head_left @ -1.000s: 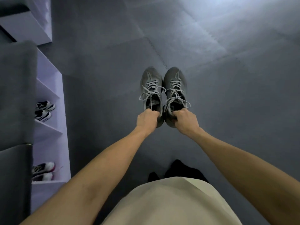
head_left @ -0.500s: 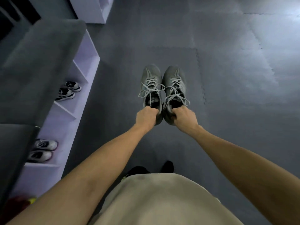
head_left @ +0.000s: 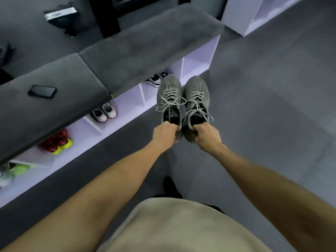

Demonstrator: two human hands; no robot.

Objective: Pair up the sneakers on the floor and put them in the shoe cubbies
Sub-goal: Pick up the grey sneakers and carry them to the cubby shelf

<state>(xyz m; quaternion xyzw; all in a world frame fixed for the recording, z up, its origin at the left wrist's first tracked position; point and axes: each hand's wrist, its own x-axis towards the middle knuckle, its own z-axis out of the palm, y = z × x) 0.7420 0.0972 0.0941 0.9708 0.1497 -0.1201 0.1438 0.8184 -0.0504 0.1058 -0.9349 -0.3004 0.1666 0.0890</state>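
Two grey sneakers hang side by side in the air, toes pointing away from me. My left hand (head_left: 164, 132) grips the heel of the left grey sneaker (head_left: 169, 96), and my right hand (head_left: 206, 135) grips the heel of the right grey sneaker (head_left: 197, 96). Their toes sit just in front of the white shoe cubbies (head_left: 127, 104), which run diagonally under a grey cushioned bench top (head_left: 138, 46). The cubby right of the toes (head_left: 197, 63) shows no shoes.
Other cubbies hold a black-and-white pair (head_left: 156, 79), a white-and-pink pair (head_left: 104, 113), a red-and-yellow pair (head_left: 57, 142) and a green pair (head_left: 12, 171). A black phone (head_left: 42, 91) lies on the bench. A second white unit (head_left: 241, 15) stands at the back right. Grey foam floor (head_left: 272, 106) spreads right.
My view has swung left toward the cubbies, bringing the bench and more shelved pairs into sight. The grey sneakers stay gripped in both hands and now hang close to the cubby fronts.
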